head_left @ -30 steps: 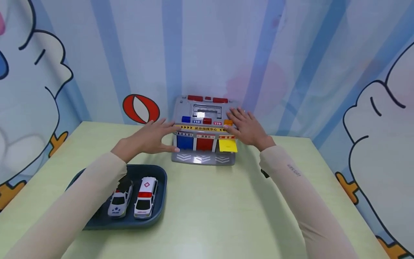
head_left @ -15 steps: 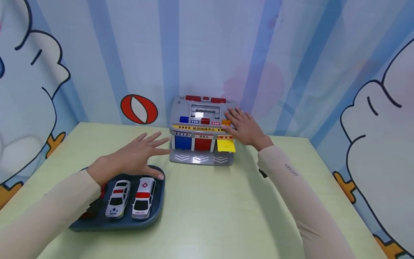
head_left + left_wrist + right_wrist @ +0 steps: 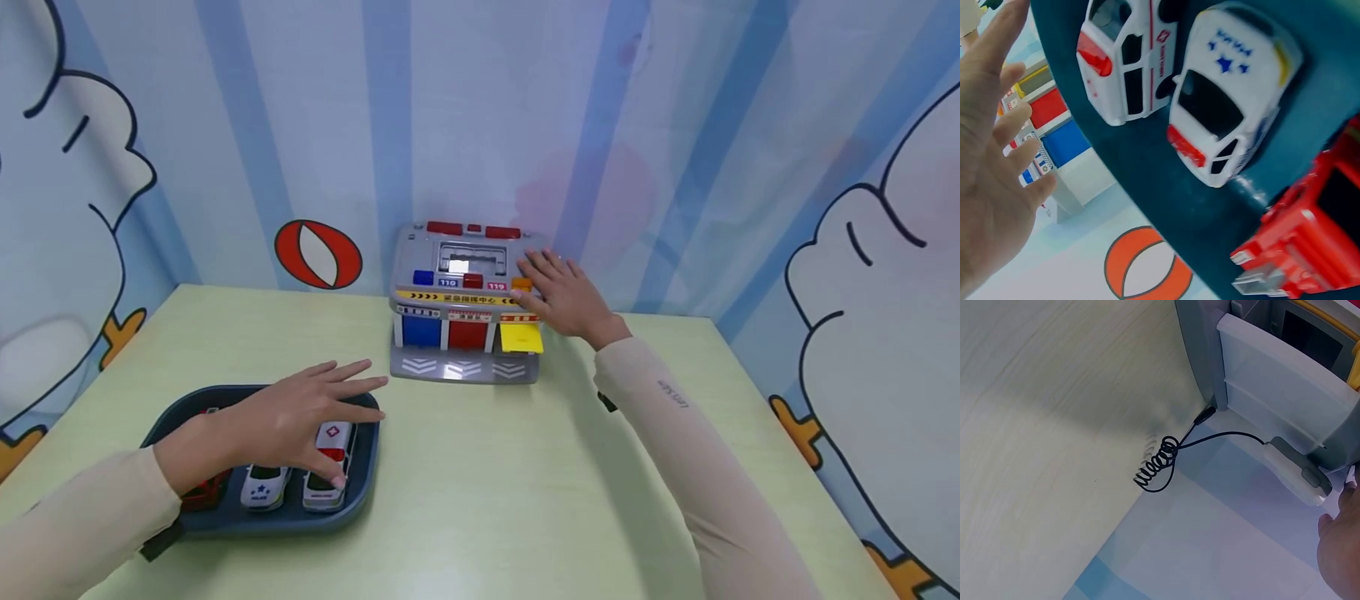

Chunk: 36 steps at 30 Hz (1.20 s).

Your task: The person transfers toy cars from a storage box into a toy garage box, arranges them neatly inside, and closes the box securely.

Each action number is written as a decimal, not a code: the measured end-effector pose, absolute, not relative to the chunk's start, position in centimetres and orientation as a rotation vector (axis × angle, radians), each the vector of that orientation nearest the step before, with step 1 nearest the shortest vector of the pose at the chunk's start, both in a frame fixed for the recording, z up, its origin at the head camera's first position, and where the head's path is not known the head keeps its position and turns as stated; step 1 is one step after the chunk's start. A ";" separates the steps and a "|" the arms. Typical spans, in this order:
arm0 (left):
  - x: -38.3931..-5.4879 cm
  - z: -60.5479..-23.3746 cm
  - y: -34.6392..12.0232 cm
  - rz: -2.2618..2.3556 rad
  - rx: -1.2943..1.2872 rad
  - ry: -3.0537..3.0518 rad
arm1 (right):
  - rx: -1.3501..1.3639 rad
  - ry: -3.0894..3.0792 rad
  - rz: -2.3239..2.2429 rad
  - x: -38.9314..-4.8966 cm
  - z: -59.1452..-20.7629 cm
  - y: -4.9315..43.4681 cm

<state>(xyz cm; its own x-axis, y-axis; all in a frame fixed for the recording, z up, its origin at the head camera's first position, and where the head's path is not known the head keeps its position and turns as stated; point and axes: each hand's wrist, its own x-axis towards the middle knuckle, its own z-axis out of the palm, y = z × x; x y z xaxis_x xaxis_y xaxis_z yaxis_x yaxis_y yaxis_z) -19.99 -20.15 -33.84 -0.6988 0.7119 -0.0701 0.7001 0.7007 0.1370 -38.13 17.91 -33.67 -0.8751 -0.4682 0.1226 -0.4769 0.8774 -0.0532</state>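
Observation:
My left hand (image 3: 288, 417) hovers with spread fingers over a dark blue tray (image 3: 367, 479), holding nothing. Its thumb is over a white toy ambulance (image 3: 1138, 59), which it partly covers in the head view. Beside that are a white toy police car (image 3: 1229, 81) and a red toy truck (image 3: 1329, 219), both in the tray. My right hand (image 3: 566, 296) rests with extended fingers on the right side of a grey toy rescue station's roof (image 3: 416, 250), by its orange button (image 3: 522, 284). Below, the yellow door (image 3: 521, 338) is raised, while the blue and red doors are down.
A toy handset (image 3: 1297, 470) with a black coiled cord (image 3: 1163, 456) hangs at the station's right side. The pale wooden table (image 3: 480, 483) ends at a striped, cartoon-printed backdrop (image 3: 480, 108) behind the station.
My left hand has left the station's left side and moved down and left to above the tray. The right hand has stayed on the station's roof.

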 end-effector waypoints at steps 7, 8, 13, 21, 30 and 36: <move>-18.8 -34.5 -21.2 0.121 1.209 2.773 | 0.740 -2.940 0.143 -38.1 -33.6 17.9; -18.7 -34.6 -21.4 0.112 1.212 2.772 | 0.737 -2.941 0.146 -38.0 -33.6 17.8; -18.2 -34.9 -22.3 0.101 1.202 2.763 | 0.732 -2.938 0.160 -37.9 -33.4 17.7; -18.0 -35.8 -22.2 0.054 1.270 2.732 | 0.732 -2.933 0.155 -37.9 -33.6 17.8; -18.7 -36.8 -21.8 0.086 1.225 2.665 | 0.724 -2.935 0.142 -37.9 -33.9 17.9; -18.9 -37.2 -21.7 0.117 1.226 2.651 | 0.722 -2.931 0.139 -38.0 -33.8 17.7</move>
